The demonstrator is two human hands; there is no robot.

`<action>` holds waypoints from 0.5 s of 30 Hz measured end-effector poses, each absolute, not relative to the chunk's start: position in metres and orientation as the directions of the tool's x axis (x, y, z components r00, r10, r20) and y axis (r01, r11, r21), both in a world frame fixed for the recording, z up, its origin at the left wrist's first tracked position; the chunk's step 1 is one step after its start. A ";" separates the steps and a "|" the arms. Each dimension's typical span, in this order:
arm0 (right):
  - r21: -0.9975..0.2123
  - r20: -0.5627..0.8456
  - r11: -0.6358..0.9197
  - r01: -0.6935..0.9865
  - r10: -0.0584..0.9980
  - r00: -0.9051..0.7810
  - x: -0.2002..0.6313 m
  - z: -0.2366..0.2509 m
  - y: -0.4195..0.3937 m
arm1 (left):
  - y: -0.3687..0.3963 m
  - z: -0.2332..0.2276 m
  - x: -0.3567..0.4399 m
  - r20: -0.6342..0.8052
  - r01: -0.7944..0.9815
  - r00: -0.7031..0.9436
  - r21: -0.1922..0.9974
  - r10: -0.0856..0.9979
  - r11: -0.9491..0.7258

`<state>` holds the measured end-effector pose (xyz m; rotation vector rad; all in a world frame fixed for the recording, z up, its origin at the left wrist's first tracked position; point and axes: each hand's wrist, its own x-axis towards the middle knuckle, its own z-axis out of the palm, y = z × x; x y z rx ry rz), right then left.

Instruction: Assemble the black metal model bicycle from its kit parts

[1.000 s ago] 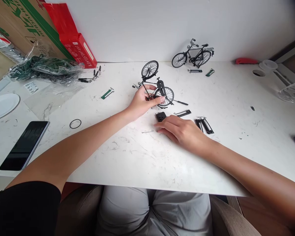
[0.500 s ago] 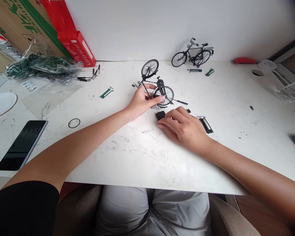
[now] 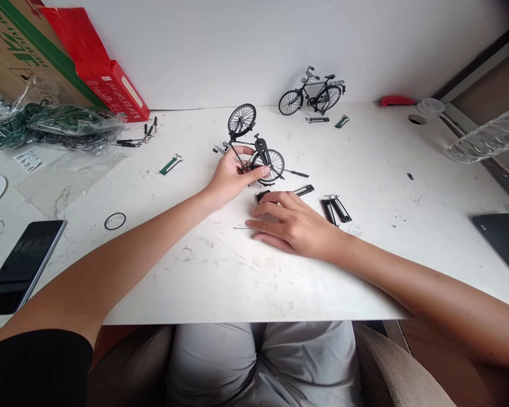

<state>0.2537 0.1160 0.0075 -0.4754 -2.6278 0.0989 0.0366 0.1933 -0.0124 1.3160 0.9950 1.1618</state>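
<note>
My left hand is closed on a black model bicycle, thumb against its rear wheel. The bicycle is tilted, its spoked front wheel pointing away from me. My right hand rests low over the table with its fingers apart. Under its fingers, partly hidden, lies a small black block. A thin metal pin lies at the fingertips; whether they touch it I cannot tell. Beyond this hand are a small black frame part and a thin screwdriver. Black rack-like parts lie to its right.
Another model bicycle stands by the wall, near a small green part. At left are a green part, a black ring, a phone, bagged pieces and a red box. A clear bottle lies at right.
My right hand has shifted slightly left and toward me, off the black block to beside the pin, its fingers spreading. My left hand still holds the bicycle. The camera view has turned slightly right.
</note>
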 end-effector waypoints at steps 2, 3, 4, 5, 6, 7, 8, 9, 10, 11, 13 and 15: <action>-0.151 0.437 0.940 0.307 0.342 -0.832 0.254 0.008 0.115 | 0.193 -0.012 0.036 0.090 -0.065 0.177 0.995 0.980 -0.080; -0.153 0.444 0.940 0.304 0.340 -0.829 0.254 0.008 0.114 | 0.193 -0.012 0.036 0.089 -0.067 0.176 0.995 0.980 -0.078; -0.156 0.453 0.941 0.300 0.338 -0.825 0.253 0.009 0.114 | 0.193 -0.011 0.036 0.088 -0.070 0.175 0.995 0.981 -0.076; -0.158 0.460 0.941 0.299 0.338 -0.821 0.253 0.009 0.113 | 0.193 -0.011 0.037 0.086 -0.072 0.174 0.995 0.981 -0.075; -0.159 0.463 0.941 0.300 0.339 -0.819 0.252 0.010 0.112 | 0.192 -0.011 0.037 0.084 -0.074 0.172 0.995 0.982 -0.073; -0.158 0.461 0.940 0.302 0.341 -0.819 0.251 0.010 0.112 | 0.193 -0.011 0.037 0.083 -0.076 0.169 0.995 0.982 -0.071; -0.156 0.455 0.940 0.304 0.341 -0.823 0.250 0.010 0.111 | 0.193 -0.012 0.037 0.082 -0.078 0.167 0.995 0.983 -0.070; -0.153 0.449 0.941 0.303 0.339 -0.827 0.250 0.010 0.111 | 0.193 -0.012 0.037 0.083 -0.079 0.165 0.994 0.983 -0.071; -0.148 0.444 0.943 0.299 0.334 -0.832 0.249 0.010 0.111 | 0.193 -0.012 0.037 0.085 -0.079 0.165 0.994 0.983 -0.072; -0.142 0.444 0.946 0.291 0.324 -0.836 0.248 0.009 0.110 | 0.193 -0.013 0.037 0.087 -0.079 0.165 0.994 0.982 -0.075; -0.132 0.457 0.952 0.276 0.306 -0.835 0.249 0.009 0.110 | 0.194 -0.013 0.036 0.091 -0.080 0.169 0.994 0.982 -0.078; -0.136 0.470 0.954 0.267 0.299 -0.830 0.250 0.010 0.111 | 0.194 -0.014 0.036 0.086 -0.081 0.169 0.994 0.982 -0.073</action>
